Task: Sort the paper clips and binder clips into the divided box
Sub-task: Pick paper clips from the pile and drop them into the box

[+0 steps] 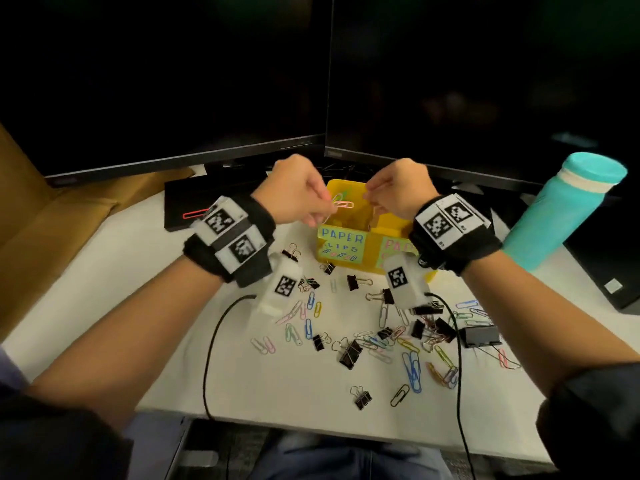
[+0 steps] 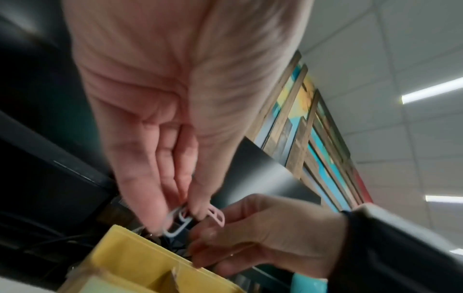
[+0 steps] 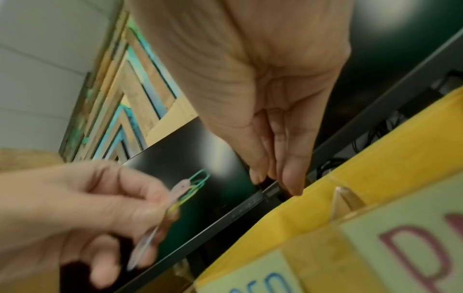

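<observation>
My left hand [image 1: 320,206] pinches a small bunch of paper clips [image 1: 341,203], pink and green, over the left side of the yellow divided box [image 1: 372,237]. The left wrist view shows the same bunch [image 2: 177,222] at my left fingertips [image 2: 198,210]. My right hand [image 1: 370,195] hovers over the box's back rim, a short way right of the bunch. In the right wrist view its fingers [image 3: 290,178] point down, close together, with nothing seen between them. Loose coloured paper clips [image 1: 412,368] and black binder clips [image 1: 349,353] lie scattered on the white table in front of the box.
Two dark monitors [image 1: 173,81] stand right behind the box. A teal bottle [image 1: 568,216] is at the right and a black pad [image 1: 194,202] at the left. A larger black binder clip [image 1: 481,336] lies at the right. Wrist-camera cables [image 1: 211,341] trail over the table's front edge.
</observation>
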The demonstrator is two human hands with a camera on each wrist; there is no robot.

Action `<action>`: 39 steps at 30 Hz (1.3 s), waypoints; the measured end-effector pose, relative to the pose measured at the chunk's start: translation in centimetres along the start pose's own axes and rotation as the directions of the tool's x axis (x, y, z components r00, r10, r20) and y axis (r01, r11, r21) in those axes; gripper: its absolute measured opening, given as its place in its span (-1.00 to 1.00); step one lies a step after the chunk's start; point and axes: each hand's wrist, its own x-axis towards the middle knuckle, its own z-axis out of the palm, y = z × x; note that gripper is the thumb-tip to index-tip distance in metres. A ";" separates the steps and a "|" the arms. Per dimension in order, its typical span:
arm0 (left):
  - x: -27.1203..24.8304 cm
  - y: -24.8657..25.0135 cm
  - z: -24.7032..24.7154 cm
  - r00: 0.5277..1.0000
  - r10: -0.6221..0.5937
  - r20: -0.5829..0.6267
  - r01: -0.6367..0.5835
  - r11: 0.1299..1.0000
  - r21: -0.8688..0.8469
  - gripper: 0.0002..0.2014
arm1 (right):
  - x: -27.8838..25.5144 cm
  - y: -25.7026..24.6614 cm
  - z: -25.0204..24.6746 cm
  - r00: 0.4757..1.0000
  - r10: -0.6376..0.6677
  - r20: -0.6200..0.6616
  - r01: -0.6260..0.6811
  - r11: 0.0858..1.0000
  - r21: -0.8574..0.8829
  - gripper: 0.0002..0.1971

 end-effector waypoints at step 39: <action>-9.8 -9.5 1.6 0.855 -0.366 0.367 0.138 0.843 0.519 -0.27 | -9.0 -0.1 8.3 0.649 -0.348 0.676 0.749 0.449 -0.488 -0.44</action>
